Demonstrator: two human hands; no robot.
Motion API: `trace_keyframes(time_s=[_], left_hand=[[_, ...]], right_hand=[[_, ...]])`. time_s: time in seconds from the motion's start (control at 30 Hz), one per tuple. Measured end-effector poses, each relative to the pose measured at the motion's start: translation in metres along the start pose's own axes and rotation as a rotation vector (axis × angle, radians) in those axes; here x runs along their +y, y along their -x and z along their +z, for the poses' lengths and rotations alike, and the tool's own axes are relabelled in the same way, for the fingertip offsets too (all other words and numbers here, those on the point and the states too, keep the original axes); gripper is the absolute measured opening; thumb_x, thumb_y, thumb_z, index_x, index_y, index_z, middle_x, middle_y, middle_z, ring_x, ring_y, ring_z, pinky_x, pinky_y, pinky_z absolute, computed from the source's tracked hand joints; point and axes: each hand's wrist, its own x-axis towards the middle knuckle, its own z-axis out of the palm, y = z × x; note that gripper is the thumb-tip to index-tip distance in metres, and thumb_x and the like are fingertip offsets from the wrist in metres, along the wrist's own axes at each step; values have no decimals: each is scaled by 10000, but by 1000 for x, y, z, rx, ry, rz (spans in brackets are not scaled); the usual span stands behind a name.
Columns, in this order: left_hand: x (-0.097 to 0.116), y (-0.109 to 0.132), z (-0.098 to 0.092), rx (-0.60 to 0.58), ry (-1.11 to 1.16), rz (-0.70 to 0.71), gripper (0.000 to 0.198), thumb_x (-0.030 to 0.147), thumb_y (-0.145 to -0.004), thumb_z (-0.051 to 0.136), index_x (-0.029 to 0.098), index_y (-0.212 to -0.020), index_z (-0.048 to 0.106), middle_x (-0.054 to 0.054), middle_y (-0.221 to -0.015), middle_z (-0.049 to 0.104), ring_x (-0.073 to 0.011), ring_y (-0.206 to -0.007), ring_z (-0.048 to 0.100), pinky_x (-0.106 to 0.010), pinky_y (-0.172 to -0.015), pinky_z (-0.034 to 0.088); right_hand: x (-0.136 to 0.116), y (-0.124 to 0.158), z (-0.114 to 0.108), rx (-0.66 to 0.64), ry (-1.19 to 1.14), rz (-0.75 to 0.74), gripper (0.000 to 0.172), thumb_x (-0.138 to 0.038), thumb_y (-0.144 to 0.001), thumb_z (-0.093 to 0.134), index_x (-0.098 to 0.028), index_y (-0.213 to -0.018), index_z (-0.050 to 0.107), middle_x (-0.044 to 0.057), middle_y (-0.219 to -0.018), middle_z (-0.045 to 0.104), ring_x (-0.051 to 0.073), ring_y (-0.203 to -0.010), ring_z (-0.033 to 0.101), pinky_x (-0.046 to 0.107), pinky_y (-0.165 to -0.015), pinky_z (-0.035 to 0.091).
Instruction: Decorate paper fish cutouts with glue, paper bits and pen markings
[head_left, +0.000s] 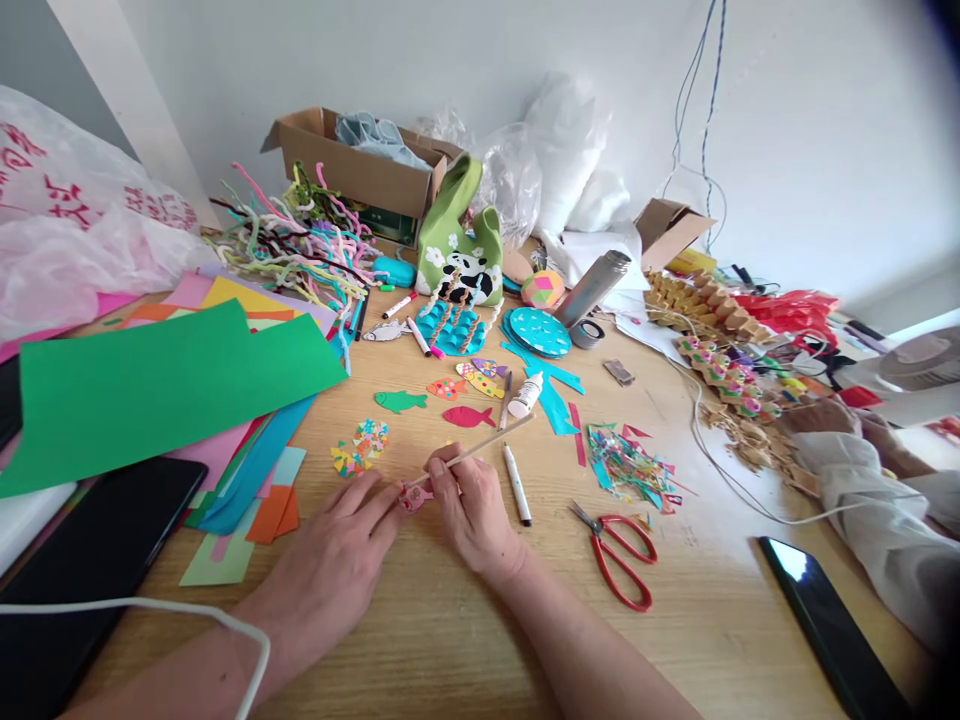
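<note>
A small pink paper fish [414,497] lies flat on the table between my hands. My left hand [341,545] rests on the wood with its fingers stretched out, the fingertips against the left edge of the fish. A thin wooden stick [495,437] is pinched in my right hand [474,505], its lower end at the fish and its upper end slanting up to the right. Beyond lie paper fish in green [400,401], red [468,415] and orange [447,388]. A white glue bottle [526,394] lies tilted near the stick's upper end. Right of my right hand is a white marker [517,484].
Red-handled scissors [624,560] and a paper-scrap pile [630,465] lie to the right, near a phone [829,630]. Green paper sheets [172,385] cover the left side. A white cable [259,650] crosses my left forearm. Another person's sleeve [862,500] is at far right.
</note>
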Motion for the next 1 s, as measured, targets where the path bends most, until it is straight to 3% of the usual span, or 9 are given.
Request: trace_keyframes(time_s=[0.47, 0.77, 1.0], left_hand=[[0, 1, 3, 22, 25, -9, 584, -19, -752, 417, 122, -1286, 606, -84, -1257, 670, -282, -1236, 527, -445, -1053, 461], [-1, 3, 5, 86, -4, 10, 550, -13, -770, 409, 108, -1263, 622, -112, -1295, 646, -288, -1275, 500, -448, -1050, 479], [-2, 3, 6, 104, -28, 6, 548, -7, -770, 419, 127, -1262, 620, -114, -1296, 624, -284, -1297, 474, -442, -1072, 468]], right_hand=[[-1, 1, -1, 28, 28, -96, 211, -133, -974, 388, -227, -801, 464, 8, -720, 570, 140, -616, 530, 242, -625, 407], [3, 2, 2, -25, 10, -25, 201, -176, -986, 390, -227, -799, 446, 18, -701, 575, 150, -597, 559, 252, -593, 418], [2, 2, 2, 14, 16, -48, 205, -178, -988, 390, -226, -803, 465, 22, -716, 583, 149, -604, 566, 252, -601, 434]])
